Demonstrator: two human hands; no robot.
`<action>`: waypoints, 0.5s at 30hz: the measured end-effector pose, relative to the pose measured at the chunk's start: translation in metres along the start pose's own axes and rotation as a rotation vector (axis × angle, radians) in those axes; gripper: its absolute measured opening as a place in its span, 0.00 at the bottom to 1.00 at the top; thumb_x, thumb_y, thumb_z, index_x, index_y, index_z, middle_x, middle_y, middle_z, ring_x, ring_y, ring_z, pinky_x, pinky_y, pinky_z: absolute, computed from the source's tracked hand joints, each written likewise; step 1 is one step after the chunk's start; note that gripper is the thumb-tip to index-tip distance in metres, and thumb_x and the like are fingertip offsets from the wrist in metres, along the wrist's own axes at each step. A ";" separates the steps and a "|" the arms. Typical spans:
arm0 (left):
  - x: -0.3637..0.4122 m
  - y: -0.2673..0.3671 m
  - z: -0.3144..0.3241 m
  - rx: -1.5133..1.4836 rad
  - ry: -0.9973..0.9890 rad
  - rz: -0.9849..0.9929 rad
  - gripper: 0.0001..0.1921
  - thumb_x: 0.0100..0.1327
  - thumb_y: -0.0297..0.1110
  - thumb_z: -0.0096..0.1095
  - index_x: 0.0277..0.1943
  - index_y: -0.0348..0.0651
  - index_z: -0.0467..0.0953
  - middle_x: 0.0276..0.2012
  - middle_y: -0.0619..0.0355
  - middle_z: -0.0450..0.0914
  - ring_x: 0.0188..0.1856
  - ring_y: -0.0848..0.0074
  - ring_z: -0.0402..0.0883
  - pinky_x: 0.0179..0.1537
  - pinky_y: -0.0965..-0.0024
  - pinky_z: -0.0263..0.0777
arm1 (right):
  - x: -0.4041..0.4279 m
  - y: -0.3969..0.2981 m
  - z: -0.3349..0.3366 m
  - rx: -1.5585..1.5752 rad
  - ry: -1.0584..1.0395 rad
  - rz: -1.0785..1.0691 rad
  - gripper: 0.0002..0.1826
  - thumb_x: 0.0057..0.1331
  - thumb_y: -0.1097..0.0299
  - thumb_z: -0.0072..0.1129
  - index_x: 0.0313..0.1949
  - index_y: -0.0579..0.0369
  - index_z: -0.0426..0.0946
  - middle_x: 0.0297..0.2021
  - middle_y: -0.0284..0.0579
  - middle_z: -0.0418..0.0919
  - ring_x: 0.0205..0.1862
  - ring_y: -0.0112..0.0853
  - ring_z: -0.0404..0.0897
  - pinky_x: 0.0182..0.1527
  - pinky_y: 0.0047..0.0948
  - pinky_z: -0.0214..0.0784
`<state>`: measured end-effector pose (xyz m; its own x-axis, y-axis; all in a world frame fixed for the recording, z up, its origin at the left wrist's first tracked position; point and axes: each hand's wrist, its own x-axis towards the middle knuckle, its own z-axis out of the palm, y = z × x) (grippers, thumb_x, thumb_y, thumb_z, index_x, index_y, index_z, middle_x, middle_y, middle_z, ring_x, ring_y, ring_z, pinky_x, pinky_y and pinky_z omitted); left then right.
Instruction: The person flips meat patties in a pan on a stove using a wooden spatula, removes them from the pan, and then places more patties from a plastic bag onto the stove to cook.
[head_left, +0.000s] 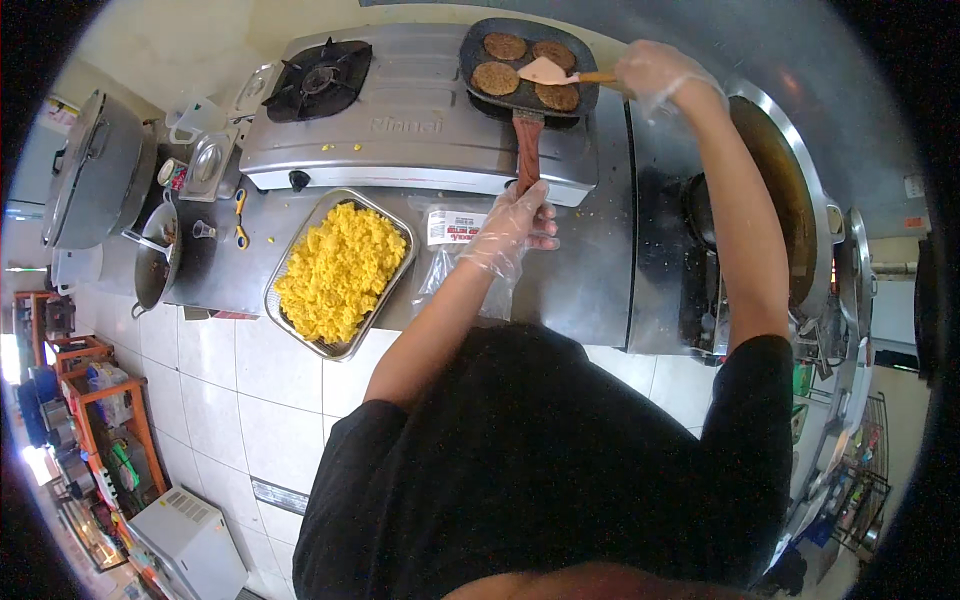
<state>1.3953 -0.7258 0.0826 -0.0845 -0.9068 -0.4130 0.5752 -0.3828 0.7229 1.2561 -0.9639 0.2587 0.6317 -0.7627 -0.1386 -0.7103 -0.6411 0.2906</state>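
My left hand (514, 229), in a clear plastic glove, is at the end of the wood-look handle (528, 146) of a dark square frying pan (480, 45). Its thumb lies along the handle, and its other fingers curl beneath. The pan sits over the right burner of a two-burner gas stove (420, 82). Several browned patties (495, 78) lie in it. My right hand (656, 71), gloved too, grips the wooden handle of a spatula (546, 73), whose pale blade lies among the patties. A package of patties with a printed label (454, 226) is on the counter beside my left wrist.
A metal tray (407, 259) of scrambled eggs (341, 270) overhangs the counter's front edge. Yellow-handled scissors (241, 219), a small wok (154, 262) and a large lidded pot (97, 172) are at the left. A large wok of oil (780, 195) stands beyond my right arm.
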 end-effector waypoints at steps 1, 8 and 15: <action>0.006 0.000 0.002 0.009 -0.013 -0.002 0.16 0.72 0.47 0.56 0.50 0.45 0.67 0.30 0.62 0.73 0.26 0.78 0.76 0.25 0.68 0.80 | 0.015 0.005 0.009 -0.085 -0.068 -0.047 0.16 0.68 0.62 0.48 0.42 0.56 0.83 0.42 0.59 0.82 0.44 0.54 0.81 0.49 0.47 0.74; 0.015 -0.004 -0.002 0.005 -0.063 -0.013 0.15 0.73 0.46 0.58 0.48 0.45 0.67 0.29 0.63 0.70 0.25 0.80 0.70 0.25 0.68 0.74 | 0.061 -0.017 0.064 0.039 -0.083 -0.060 0.14 0.61 0.71 0.52 0.43 0.60 0.83 0.41 0.59 0.83 0.43 0.53 0.83 0.48 0.45 0.77; 0.012 0.002 -0.006 0.042 -0.028 -0.028 0.15 0.71 0.47 0.60 0.48 0.46 0.68 0.29 0.64 0.70 0.25 0.81 0.71 0.27 0.69 0.76 | 0.016 -0.012 0.064 0.215 0.094 -0.157 0.16 0.68 0.65 0.48 0.47 0.60 0.80 0.35 0.56 0.79 0.39 0.47 0.80 0.42 0.45 0.71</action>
<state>1.4007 -0.7366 0.0755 -0.1230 -0.8998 -0.4185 0.5380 -0.4148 0.7338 1.2546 -0.9734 0.1924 0.7581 -0.6478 -0.0751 -0.6446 -0.7618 0.0638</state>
